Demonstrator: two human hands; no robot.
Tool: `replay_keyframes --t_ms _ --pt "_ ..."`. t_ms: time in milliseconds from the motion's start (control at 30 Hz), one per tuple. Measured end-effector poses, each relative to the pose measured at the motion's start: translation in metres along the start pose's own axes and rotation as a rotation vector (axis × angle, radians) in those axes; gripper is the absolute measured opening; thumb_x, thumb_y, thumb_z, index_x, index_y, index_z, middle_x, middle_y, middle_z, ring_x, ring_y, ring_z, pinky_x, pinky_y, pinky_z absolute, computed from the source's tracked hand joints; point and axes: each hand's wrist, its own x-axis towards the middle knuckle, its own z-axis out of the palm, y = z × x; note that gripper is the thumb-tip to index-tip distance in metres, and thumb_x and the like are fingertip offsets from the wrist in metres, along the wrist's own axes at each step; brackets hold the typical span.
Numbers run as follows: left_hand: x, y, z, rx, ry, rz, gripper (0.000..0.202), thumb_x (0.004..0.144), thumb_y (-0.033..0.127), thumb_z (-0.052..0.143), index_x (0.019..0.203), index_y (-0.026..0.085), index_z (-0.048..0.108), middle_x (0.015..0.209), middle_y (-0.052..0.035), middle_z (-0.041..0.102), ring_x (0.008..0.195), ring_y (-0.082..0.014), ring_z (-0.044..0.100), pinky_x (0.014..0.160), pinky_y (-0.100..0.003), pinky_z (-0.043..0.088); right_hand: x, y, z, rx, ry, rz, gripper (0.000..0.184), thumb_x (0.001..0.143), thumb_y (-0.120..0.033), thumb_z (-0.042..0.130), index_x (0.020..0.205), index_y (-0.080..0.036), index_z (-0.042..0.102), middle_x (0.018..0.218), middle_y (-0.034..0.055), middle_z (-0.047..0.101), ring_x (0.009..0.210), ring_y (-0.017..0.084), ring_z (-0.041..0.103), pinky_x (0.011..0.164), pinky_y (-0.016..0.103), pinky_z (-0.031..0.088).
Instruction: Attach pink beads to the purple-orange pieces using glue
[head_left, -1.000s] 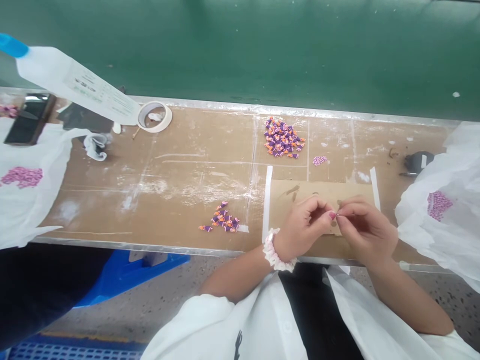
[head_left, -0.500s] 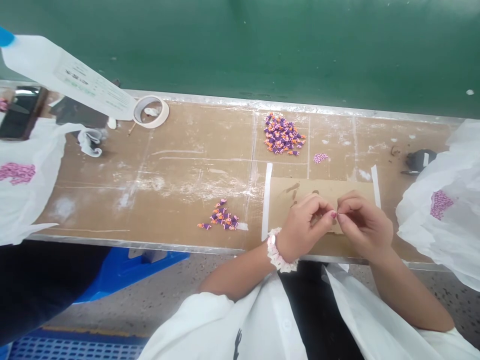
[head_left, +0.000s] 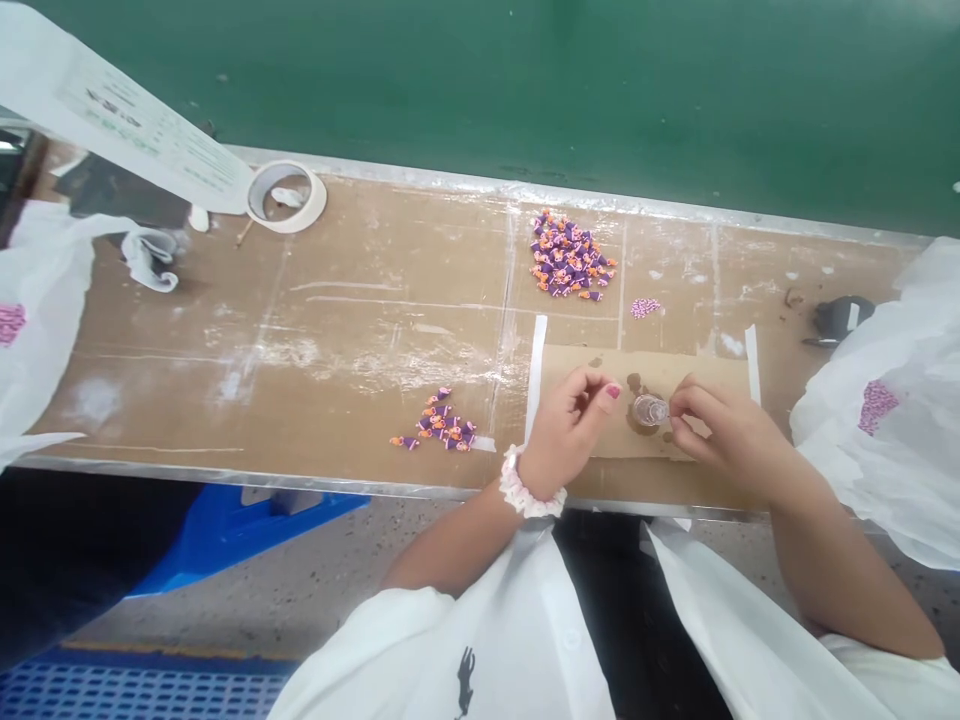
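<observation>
My left hand [head_left: 564,428], with a frilly white scrunchie [head_left: 529,488] round its wrist, is closed over the left half of a taped-down cardboard sheet [head_left: 697,365]. Its thumb presses against the curled fingers; whatever they pinch is too small to make out. My right hand [head_left: 724,432] pinches at thumb and forefinger, the tips beside the mouth of a small clear bottle [head_left: 646,410]. What that pinch holds is also unclear. The bottle sits on the cardboard between the hands, with dark wet spots close by.
Purple, orange and pink small pieces form a large pile [head_left: 571,258] and a smaller pile [head_left: 448,430]. Tiny pink bits [head_left: 644,308] lie behind the cardboard. White plastic bags [head_left: 911,410] flank the workspace. A tape roll [head_left: 259,195] and a black object [head_left: 844,318] lie farther back.
My hands, close together before, have parted. The left hand has moved left and the right stays near the middle, so the clear bottle between them shows. The view has shifted slightly.
</observation>
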Motion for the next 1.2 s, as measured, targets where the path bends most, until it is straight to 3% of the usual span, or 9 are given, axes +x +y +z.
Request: replay_keyframes --t_ms 133,433,600,767,933,1033,1200 --pt "-0.003 -0.001 -0.011 -0.02 0.057 0.002 0.022 0.091 0.039 0.056 0.081 0.019 0.057 0.07 0.0021 0.055 0.058 -0.0087 0.047 0.06 -0.024 0.04 0.003 0.006 0.0 -0.253 -0.049 -0.07 0.013 0.092 -0.021 0.046 0.079 -0.022 0.047 0.073 0.0008 0.053 0.053 0.014 0.042 0.047 0.026 0.025" --pt "-0.006 0.0 -0.03 0.172 0.147 0.128 0.02 0.094 0.033 0.051 0.081 0.02 0.058 0.074 0.0001 0.057 0.065 -0.011 0.05 0.065 -0.024 0.041 0.016 0.007 0.004 -0.441 -0.05 -0.169 0.029 0.099 -0.03 0.035 0.074 -0.021 0.046 0.069 0.0021 0.052 0.047 0.014 0.034 0.043 0.028 0.022" --pt "-0.011 0.009 -0.075 0.55 0.195 0.189 0.02 0.096 0.026 0.043 0.095 0.021 0.063 0.091 -0.0042 0.065 0.085 -0.0162 0.06 0.08 -0.029 0.046 0.013 0.01 -0.003 -0.396 -0.03 -0.188 0.022 0.098 -0.028 0.039 0.077 -0.022 0.046 0.073 0.003 0.056 0.05 0.015 0.042 0.043 0.028 0.027" --pt "-0.031 0.018 -0.119 1.04 0.155 -0.056 0.015 0.092 0.021 0.051 0.102 0.017 0.062 0.098 -0.0074 0.065 0.09 -0.0211 0.061 0.087 -0.036 0.048 0.009 0.011 -0.013 -0.132 0.047 -0.172 0.007 0.094 -0.026 0.05 0.088 -0.024 0.049 0.081 0.0046 0.062 0.06 0.017 0.055 0.053 0.03 0.039" --pt "-0.05 0.016 -0.115 1.267 -0.035 -0.274 0.012 0.093 0.02 0.053 0.1 0.015 0.062 0.117 -0.0118 0.063 0.107 -0.0254 0.059 0.09 -0.039 0.05 0.011 0.006 -0.007 -0.113 0.071 -0.171 0.007 0.094 -0.024 0.048 0.087 -0.025 0.047 0.08 0.0035 0.062 0.057 0.016 0.056 0.054 0.029 0.042" --pt "-0.052 0.009 -0.109 1.298 -0.081 -0.343 0.013 0.094 0.02 0.052 0.099 0.016 0.063 0.12 -0.0115 0.062 0.113 -0.0258 0.058 0.094 -0.04 0.05 0.012 0.002 -0.002 -0.143 0.073 -0.179 0.007 0.095 -0.022 0.048 0.088 -0.024 0.047 0.082 0.0021 0.062 0.057 0.015 0.059 0.05 0.026 0.041" --pt "-0.049 0.001 -0.108 1.322 -0.063 -0.293 0.017 0.096 0.02 0.048 0.095 0.016 0.065 0.112 -0.0117 0.062 0.112 -0.0254 0.058 0.091 -0.04 0.051 0.008 0.004 0.003 -0.151 0.101 -0.194 0.007 0.093 -0.017 0.051 0.089 -0.022 0.049 0.084 0.0019 0.064 0.057 0.013 0.059 0.05 0.025 0.04"
